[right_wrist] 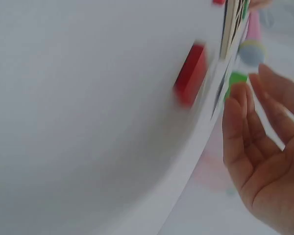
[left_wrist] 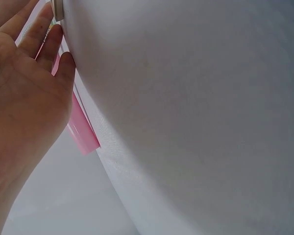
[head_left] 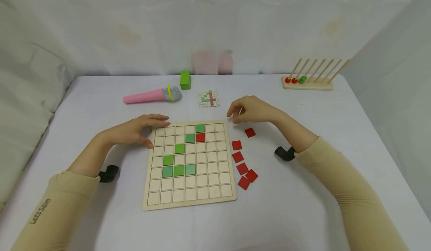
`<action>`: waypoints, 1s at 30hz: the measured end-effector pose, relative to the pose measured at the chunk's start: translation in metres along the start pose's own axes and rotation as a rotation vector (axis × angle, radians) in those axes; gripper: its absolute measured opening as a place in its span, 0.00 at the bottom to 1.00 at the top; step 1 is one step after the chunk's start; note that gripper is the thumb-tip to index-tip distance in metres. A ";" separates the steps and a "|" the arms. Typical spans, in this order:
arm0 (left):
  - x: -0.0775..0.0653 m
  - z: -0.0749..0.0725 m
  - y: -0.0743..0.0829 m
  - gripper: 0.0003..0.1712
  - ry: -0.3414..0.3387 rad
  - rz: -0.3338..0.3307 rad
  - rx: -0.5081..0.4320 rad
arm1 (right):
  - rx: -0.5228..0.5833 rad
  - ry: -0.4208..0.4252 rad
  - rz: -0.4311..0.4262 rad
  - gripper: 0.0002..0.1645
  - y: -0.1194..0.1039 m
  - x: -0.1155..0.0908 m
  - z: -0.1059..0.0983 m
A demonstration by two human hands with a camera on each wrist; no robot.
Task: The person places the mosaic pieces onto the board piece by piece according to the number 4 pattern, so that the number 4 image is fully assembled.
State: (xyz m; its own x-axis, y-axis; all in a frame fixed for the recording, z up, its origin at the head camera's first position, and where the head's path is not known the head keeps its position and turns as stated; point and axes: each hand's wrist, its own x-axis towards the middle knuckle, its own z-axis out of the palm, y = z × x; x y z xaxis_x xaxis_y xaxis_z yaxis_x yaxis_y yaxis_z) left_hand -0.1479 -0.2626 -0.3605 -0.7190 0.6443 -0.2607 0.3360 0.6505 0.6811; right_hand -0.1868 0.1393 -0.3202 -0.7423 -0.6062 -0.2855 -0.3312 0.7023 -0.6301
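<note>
A wooden grid board [head_left: 202, 203] lies flat, with several green tiles [head_left: 180, 148] and one red tile [head_left: 200, 137] in its squares. My left hand [head_left: 136, 130] spans the board's upper left corner, its thumb at the left edge and its fingers along the top; the left wrist view shows these fingers [left_wrist: 49, 46] nearly straight. Past the upper right corner hovers my right hand [head_left: 252, 109], fingers loosely bent. No tile shows in that hand [right_wrist: 269, 147] in the right wrist view. A loose red tile [head_left: 250, 132] lies just below it, the closest of several beside the board.
Behind the board lies a small printed pattern card [head_left: 209, 98]. A pink toy microphone [head_left: 144, 96] and a green block [head_left: 185, 80] are at the back left. A wooden bead rack [head_left: 308, 84] with upright pegs stands at the back right.
</note>
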 end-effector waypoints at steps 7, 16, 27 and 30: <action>0.001 0.000 -0.001 0.44 0.004 0.004 0.004 | 0.012 -0.045 0.019 0.15 0.030 -0.009 -0.010; -0.001 -0.001 0.002 0.43 -0.005 -0.004 -0.003 | 0.015 -0.109 0.005 0.15 0.046 -0.011 -0.006; -0.001 -0.001 0.003 0.43 -0.009 0.008 -0.007 | 0.060 -0.208 -0.075 0.19 0.050 -0.010 -0.002; -0.001 -0.001 0.001 0.43 -0.004 -0.001 -0.012 | 0.061 -0.226 -0.088 0.21 0.050 -0.011 -0.003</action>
State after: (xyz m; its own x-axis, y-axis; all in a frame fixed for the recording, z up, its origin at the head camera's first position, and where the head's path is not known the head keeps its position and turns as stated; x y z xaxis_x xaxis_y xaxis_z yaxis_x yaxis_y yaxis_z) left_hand -0.1469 -0.2625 -0.3589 -0.7167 0.6454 -0.2643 0.3281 0.6465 0.6888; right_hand -0.1970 0.1822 -0.3471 -0.5609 -0.7367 -0.3777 -0.3480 0.6237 -0.6999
